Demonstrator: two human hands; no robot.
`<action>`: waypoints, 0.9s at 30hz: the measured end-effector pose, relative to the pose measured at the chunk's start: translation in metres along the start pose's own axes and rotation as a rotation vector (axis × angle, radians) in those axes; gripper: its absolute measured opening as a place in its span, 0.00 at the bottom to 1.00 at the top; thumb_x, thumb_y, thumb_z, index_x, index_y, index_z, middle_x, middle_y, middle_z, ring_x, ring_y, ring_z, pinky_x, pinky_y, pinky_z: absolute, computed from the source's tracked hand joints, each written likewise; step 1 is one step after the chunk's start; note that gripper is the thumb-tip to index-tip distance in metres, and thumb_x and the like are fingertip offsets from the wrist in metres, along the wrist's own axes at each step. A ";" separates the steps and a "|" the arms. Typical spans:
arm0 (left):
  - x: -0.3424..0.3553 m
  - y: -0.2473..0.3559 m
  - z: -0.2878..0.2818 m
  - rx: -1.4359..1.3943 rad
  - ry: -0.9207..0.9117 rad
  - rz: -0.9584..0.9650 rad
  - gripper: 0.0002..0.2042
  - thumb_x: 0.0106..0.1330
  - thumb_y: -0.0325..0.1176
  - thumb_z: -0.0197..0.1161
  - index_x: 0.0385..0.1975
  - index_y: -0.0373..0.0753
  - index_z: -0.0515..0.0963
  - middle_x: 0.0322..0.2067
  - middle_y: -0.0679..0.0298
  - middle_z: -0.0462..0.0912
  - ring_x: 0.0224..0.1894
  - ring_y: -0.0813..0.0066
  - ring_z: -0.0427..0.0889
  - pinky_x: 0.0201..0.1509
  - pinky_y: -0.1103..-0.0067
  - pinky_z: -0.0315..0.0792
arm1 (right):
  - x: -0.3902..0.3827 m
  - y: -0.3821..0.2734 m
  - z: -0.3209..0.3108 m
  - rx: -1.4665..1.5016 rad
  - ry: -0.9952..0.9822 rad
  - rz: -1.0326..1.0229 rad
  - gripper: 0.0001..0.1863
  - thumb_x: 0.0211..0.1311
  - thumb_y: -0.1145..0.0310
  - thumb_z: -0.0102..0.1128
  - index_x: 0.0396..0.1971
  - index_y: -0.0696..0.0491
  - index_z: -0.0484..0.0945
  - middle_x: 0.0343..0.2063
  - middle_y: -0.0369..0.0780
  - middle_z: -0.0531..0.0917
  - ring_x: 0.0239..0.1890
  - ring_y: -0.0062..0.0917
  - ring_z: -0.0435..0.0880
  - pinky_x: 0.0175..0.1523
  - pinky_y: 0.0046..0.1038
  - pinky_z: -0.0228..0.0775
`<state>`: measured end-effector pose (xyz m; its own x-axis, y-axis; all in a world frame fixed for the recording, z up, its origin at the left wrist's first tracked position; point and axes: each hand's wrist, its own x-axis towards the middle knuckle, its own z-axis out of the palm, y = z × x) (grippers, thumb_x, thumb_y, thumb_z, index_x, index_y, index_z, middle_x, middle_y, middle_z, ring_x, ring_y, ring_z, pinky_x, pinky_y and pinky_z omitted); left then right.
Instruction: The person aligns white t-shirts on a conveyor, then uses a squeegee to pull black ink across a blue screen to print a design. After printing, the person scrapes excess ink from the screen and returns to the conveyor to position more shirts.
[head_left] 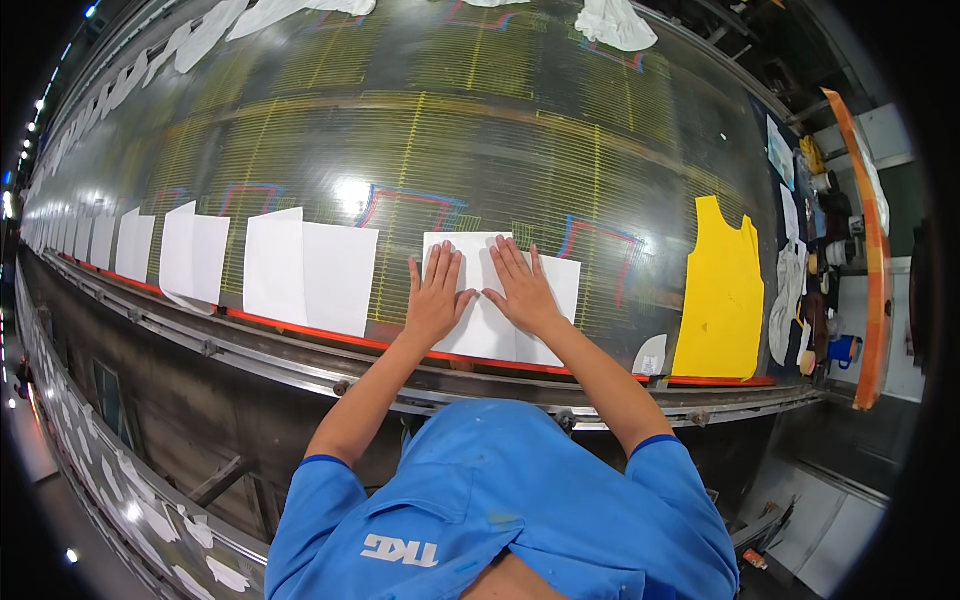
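Note:
Both palms press down on a white cut fabric piece that lies flat at the near edge of a long dark table. My left hand rests on its left part, fingers stretched toward the far edge. On the upper right part lies my right hand, its fingers also extended, thumb close to the left thumb. A lower white section shows to the right of the right hand, either a fold or a second layer; I cannot tell which.
Similar white pieces line the near edge leftward. A yellow garment-shaped piece and a small white curved piece lie to the right. A red strip and metal rail follow the edge. An orange-edged panel stands at far right.

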<state>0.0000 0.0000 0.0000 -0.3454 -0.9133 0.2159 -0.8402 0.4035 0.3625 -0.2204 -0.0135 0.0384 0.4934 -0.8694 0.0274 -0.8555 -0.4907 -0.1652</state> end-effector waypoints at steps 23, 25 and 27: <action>0.026 -0.052 -0.039 -0.036 -0.036 -0.052 0.35 0.71 0.53 0.58 0.71 0.36 0.62 0.73 0.55 0.60 0.75 0.57 0.60 0.77 0.43 0.40 | 0.041 0.015 0.007 0.410 -0.092 0.142 0.39 0.76 0.49 0.49 0.76 0.58 0.51 0.78 0.48 0.48 0.81 0.37 0.44 0.81 0.49 0.33; 0.021 -0.049 -0.047 -0.090 -0.044 -0.120 0.37 0.71 0.53 0.58 0.72 0.36 0.61 0.75 0.54 0.56 0.77 0.55 0.56 0.77 0.43 0.41 | 0.037 0.019 0.000 0.755 0.014 0.256 0.38 0.77 0.52 0.50 0.76 0.58 0.52 0.78 0.48 0.47 0.80 0.39 0.45 0.81 0.47 0.36; 0.004 -0.039 -0.051 -0.053 -0.020 -0.051 0.37 0.71 0.53 0.57 0.73 0.36 0.59 0.77 0.52 0.53 0.78 0.54 0.52 0.77 0.44 0.39 | 0.023 0.000 0.001 0.545 0.088 0.193 0.37 0.74 0.56 0.53 0.75 0.59 0.54 0.78 0.49 0.50 0.80 0.41 0.46 0.80 0.47 0.38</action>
<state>0.0526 -0.0164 0.0329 -0.3115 -0.9335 0.1778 -0.8336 0.3582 0.4204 -0.2090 -0.0339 0.0380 0.3020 -0.9530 0.0240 -0.7129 -0.2425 -0.6580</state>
